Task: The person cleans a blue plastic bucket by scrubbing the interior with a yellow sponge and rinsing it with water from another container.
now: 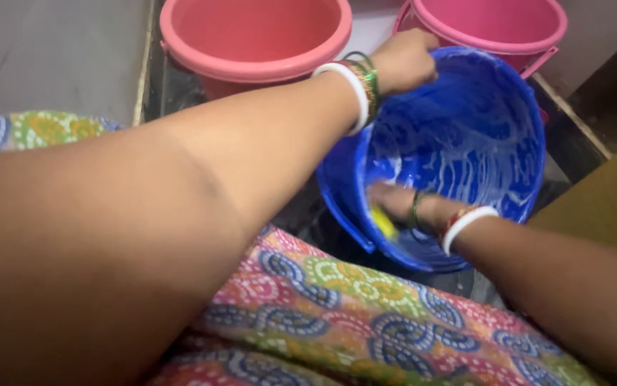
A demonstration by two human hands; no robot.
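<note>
Left hand point(403, 61) closed over far rim of tilted blue bucket point(494, 136). Right hand point(394, 204) inside, pressing yellow sponge point(383, 224) against near wall; pink buckets point(251, 36) crowd just beyond left hand.

4 buckets point(466, 136), 2 hands point(403, 61), 1 sponge point(383, 223)

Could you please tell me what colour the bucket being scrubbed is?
The bucket is blue, streaked with white suds inside; the head view shows it.

Left hand point(405, 61) curled in a grip ahead; right hand point(394, 204) reaches leftward, blurred.
</note>
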